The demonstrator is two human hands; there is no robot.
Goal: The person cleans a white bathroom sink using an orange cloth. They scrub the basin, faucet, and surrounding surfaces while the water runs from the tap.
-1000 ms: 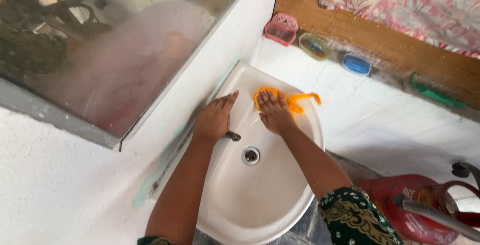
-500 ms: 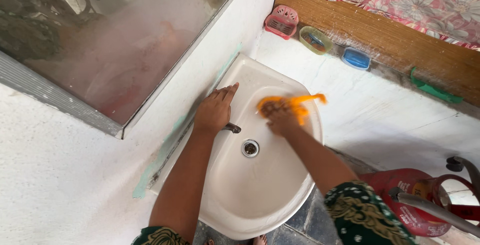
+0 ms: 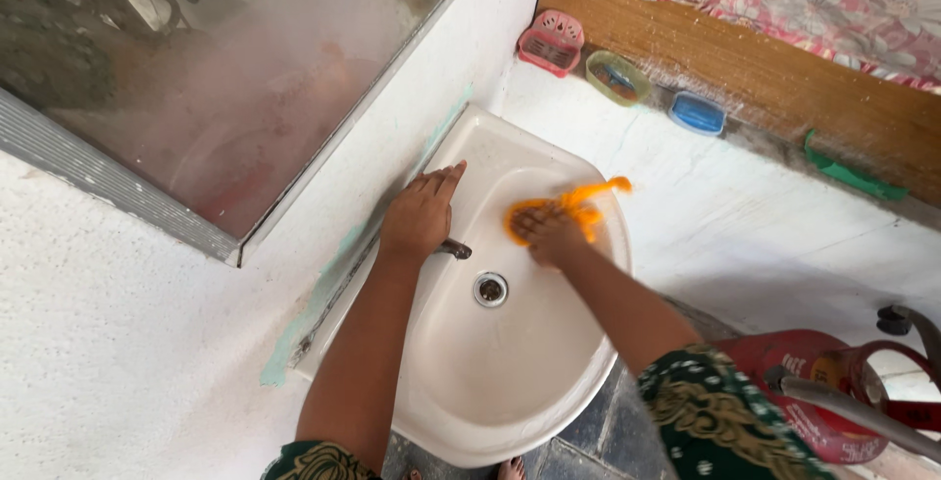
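The sink (image 3: 510,382) fills the frame's centre. My left hand (image 3: 420,215) rests open over the tap (image 3: 453,249); my right hand (image 3: 549,233) presses the orange cloth (image 3: 564,207), which has slid down from the upper rim, so scrubbing moves inward.

A label (image 3: 806,421) marks the red cylinder (image 3: 784,382).

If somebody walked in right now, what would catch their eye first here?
Most likely the bright orange cloth under the right hand, pressed against the inside of the white sink at its far side. The left hand rests flat on the sink's rim over the tap. Next, the three soap dishes, pink, green and blue, lined along the ledge beyond the sink.
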